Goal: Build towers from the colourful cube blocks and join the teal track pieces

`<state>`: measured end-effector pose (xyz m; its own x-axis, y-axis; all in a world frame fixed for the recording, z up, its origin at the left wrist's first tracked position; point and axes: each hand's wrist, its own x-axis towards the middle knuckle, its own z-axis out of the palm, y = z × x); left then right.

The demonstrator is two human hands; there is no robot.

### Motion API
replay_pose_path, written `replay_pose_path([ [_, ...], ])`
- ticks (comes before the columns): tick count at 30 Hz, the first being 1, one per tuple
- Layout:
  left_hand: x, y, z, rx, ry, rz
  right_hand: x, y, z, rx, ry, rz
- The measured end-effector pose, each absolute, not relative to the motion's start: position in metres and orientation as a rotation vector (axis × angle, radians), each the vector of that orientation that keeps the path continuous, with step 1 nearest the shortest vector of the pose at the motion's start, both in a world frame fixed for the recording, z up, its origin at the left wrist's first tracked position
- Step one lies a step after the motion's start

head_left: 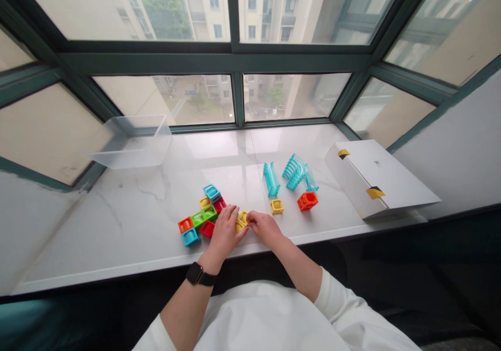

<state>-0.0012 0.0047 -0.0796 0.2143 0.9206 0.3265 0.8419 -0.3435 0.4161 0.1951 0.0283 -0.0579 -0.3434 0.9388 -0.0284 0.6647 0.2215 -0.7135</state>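
On a white marble window sill [129, 220] lies a cluster of small hollow plastic cubes [201, 216] in blue, green, red, orange and yellow. My left hand [226, 232] rests beside the cluster with fingers curled on a yellow cube piece [242, 219]. My right hand [264, 227] pinches the same yellow piece from the right. A black watch sits on my left wrist.
A single yellow cube [277, 206] and an orange cube [307, 201] lie to the right. Behind them are translucent teal ribbed track pieces [291, 172]. A clear plastic bin [133, 141] stands at the back left, and a flat white box [378, 176] at the right.
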Motion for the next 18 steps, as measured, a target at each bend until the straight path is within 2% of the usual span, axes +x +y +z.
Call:
replay_pose_path([
  [7,-0.003,0.004,-0.075,2.342,1.683,0.753,0.201,0.036,-0.06,-1.543,-2.041,0.944],
  [18,-0.004,0.001,-0.068,2.377,1.673,0.727,0.197,0.034,-0.057,-1.317,-1.835,0.843],
])
